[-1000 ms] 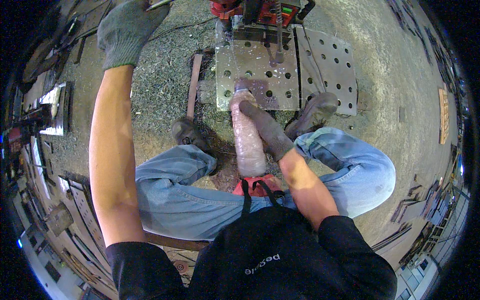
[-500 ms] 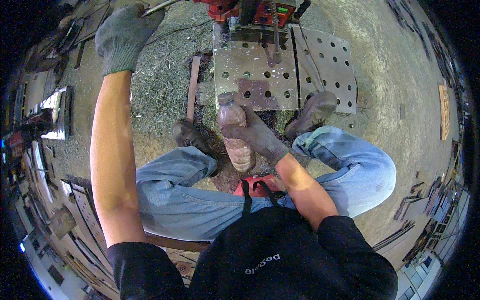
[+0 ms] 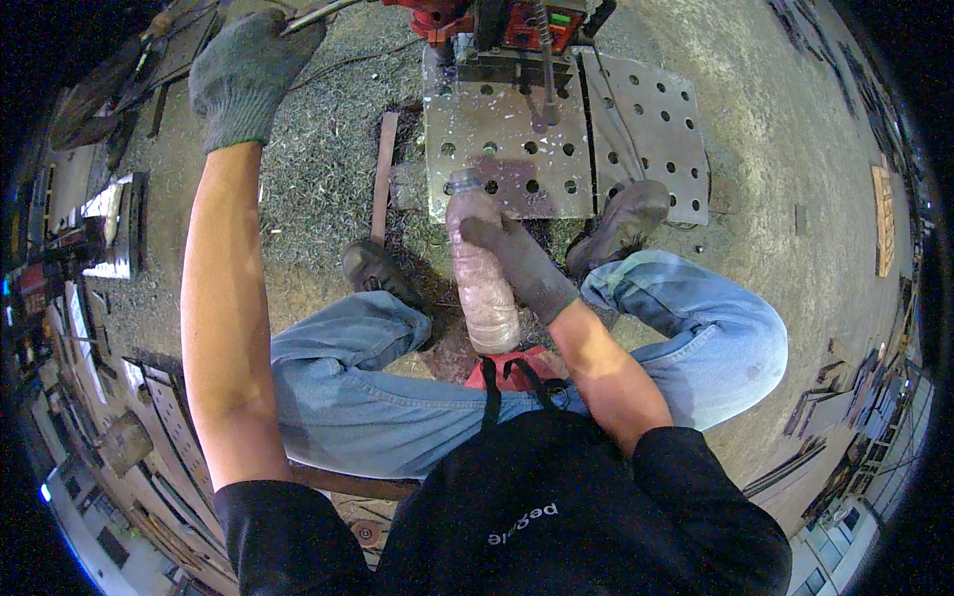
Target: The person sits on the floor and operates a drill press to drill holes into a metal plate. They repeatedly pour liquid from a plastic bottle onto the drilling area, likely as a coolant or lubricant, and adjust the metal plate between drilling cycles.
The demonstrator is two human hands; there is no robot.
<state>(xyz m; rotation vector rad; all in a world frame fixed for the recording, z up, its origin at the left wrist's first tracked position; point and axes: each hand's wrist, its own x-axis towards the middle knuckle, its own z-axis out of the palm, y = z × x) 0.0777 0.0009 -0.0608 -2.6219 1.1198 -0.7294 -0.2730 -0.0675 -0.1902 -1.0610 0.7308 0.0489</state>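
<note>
A grey-gloved left hand (image 3: 253, 79), mine, is wrapped round a metal bar handle (image 3: 318, 14) at the upper left. That bar runs toward a red machine (image 3: 532, 25) that looks like a drill. My right hand (image 3: 522, 263), also gloved, grips a clear, dirty plastic bottle (image 3: 482, 298) with pale pinkish-brown contents. The bottle is held between my knees, its neck pointing away from me over the near edge of a metal plate (image 3: 512, 129) with round holes. The machine stands at the plate's far end.
A second holed plate (image 3: 661, 129) lies alongside, with a cable (image 3: 616, 114) across it. Metal shavings (image 3: 328, 169) cover the floor to the left, near a flat bar (image 3: 385, 174). My boots (image 3: 621, 228) flank the plates. Red cloth (image 3: 512, 368) lies under me.
The bottle has shifted slightly right and its neck has moved away from me; its outline is now straighter. My right thumb sits higher on it. My left hand has stayed put on the handle.
</note>
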